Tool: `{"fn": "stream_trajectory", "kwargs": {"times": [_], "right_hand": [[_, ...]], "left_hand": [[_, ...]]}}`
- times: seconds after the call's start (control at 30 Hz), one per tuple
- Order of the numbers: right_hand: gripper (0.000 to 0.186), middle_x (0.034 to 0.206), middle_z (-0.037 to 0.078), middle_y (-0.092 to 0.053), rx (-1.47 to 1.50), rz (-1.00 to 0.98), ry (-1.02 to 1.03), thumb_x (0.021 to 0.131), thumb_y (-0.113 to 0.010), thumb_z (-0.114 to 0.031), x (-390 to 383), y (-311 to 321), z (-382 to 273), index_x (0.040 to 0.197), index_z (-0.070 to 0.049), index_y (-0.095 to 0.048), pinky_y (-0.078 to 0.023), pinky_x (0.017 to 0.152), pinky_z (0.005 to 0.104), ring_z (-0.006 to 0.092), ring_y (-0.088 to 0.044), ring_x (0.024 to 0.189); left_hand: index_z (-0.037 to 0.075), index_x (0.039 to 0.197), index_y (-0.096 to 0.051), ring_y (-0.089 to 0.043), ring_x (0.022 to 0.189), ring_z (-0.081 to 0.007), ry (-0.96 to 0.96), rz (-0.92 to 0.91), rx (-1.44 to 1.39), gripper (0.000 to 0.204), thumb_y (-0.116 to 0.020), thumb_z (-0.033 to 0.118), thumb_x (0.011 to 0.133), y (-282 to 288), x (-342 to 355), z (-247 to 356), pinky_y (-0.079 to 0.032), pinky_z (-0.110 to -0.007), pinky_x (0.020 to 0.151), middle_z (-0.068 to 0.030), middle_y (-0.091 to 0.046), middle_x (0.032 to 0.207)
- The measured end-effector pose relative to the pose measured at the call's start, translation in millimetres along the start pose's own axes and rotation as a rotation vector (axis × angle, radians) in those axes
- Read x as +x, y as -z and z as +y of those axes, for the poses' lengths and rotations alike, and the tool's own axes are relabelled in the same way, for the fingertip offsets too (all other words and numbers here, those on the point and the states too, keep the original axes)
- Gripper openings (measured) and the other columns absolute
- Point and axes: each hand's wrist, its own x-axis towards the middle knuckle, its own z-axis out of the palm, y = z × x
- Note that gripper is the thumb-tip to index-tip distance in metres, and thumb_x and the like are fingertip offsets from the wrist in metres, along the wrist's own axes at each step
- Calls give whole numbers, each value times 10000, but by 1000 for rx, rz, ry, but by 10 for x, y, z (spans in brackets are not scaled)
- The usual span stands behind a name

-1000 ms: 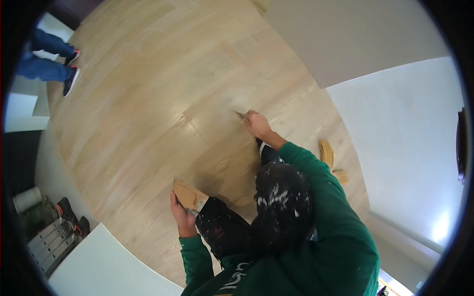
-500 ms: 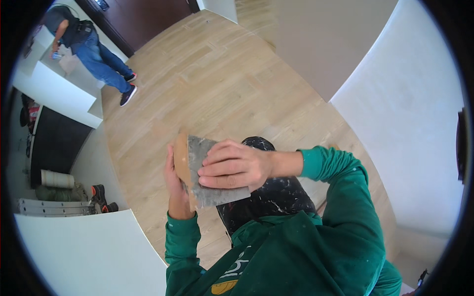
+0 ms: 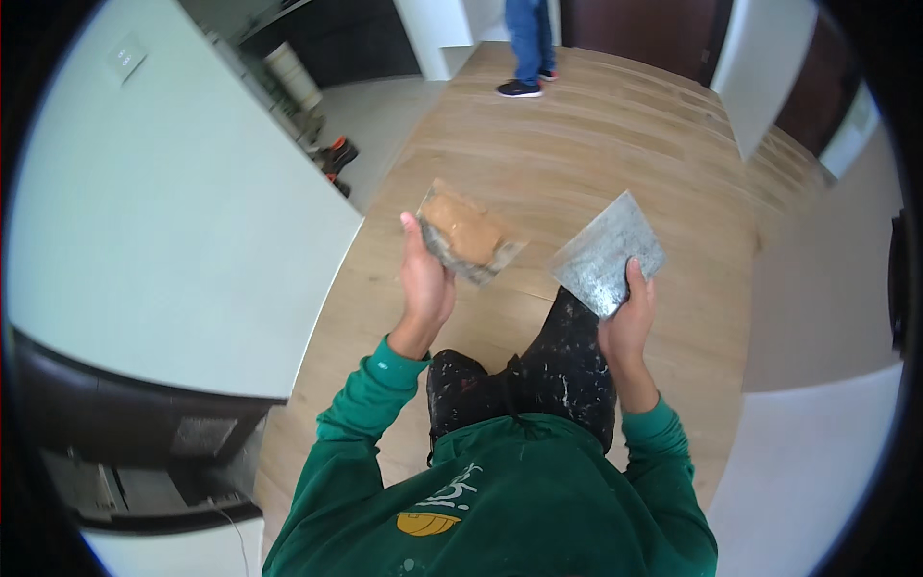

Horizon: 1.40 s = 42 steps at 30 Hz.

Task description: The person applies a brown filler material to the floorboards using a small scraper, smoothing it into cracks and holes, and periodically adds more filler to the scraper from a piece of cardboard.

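The left hand (image 3: pixel 426 284) holds a plate with filler (image 3: pixel 468 234); the right hand (image 3: pixel 627 322), lifted away from it, grips a clean scraper (image 3: pixel 606 252).

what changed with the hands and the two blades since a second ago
The right hand left the wooden floor, met the left over the putty-loaded blade, then drew apart to the right, now holding a clean blade. The left hand rose from near the floor. It kept its grip on the loaded blade throughout; another person stays nearby.
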Motion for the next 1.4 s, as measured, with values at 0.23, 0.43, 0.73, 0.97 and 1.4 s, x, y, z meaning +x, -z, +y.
{"fn": "stream_trajectory", "kwargs": {"times": [0.23, 0.43, 0.73, 0.97, 1.4], "right_hand": [[272, 1145, 100, -627, 143, -6, -241, 968, -496, -134, -25, -270, 673, 1178, 31, -549, -472, 916, 352, 205, -606, 1044], [275, 1110, 83, -624, 155, -82, -306, 978, -493, -157, 5, -774, 995, 1173, 30, -543, -476, 893, 331, 186, -608, 1002], [265, 1127, 93, -608, 303, -252, -329, 977, -472, -136, -112, -1009, 492, 1188, 11, -534, -466, 928, 357, 202, -592, 1055], [249, 1172, 176, -527, 109, -880, 390, 960, -530, -201, -354, -958, 239, 1137, -27, -508, -442, 977, 565, 352, -531, 1115], [507, 1226, 168, -545, -971, -1646, 868, 730, -708, 7, 264, -1296, 950, 1213, -84, -586, -424, 1040, 463, 342, -567, 1119]], "left_hand": [[10, 1256, -510, -563, 1027, -142, -328, 90, 170, 560, -267, 470, 1048, 35, -35, -87, -447, -288, 895, -71, -585, 1165], [-47, 1223, -520, -561, 1035, -179, -438, -3, 822, 457, -289, 314, 1065, 171, -188, 233, -431, -296, 911, -139, -594, 1145], [-72, 1071, -553, -592, 858, -314, -682, -329, 1079, 372, -333, 227, 1043, 668, -726, 277, -453, -398, 758, -230, -593, 948], [9, 1358, -441, -563, 1169, -303, 361, -41, -394, 684, -312, 574, 997, 700, -922, 294, -458, -463, 1007, -160, -548, 1306], [-1, 1349, -444, -593, 1123, -272, 41, 246, -383, 633, -303, 520, 1019, 1140, -1544, 473, -515, -412, 954, -156, -550, 1289]]}}
